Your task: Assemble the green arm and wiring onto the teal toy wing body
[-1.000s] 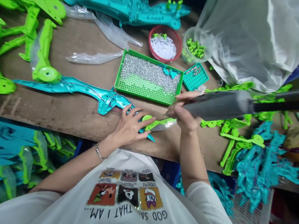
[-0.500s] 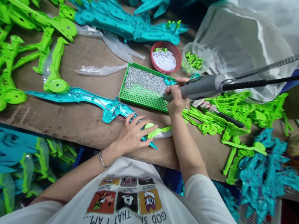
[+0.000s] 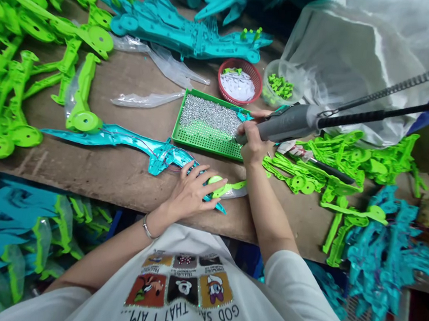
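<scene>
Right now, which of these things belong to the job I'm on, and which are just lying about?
Likely in the job:
- teal part, under the left hand
- green limb, at its fingers
- grey tool, in the right hand
- green tray of metal bits, near that hand

Seemingly lying about:
- red basket
- clear tub
- black-handled tool

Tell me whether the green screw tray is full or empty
Partly full: screws cover the far side of the green tray, leaving its perforated near side bare.

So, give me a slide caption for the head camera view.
Left hand on a teal part, right hand holding a gray tool over a green tray.
</scene>
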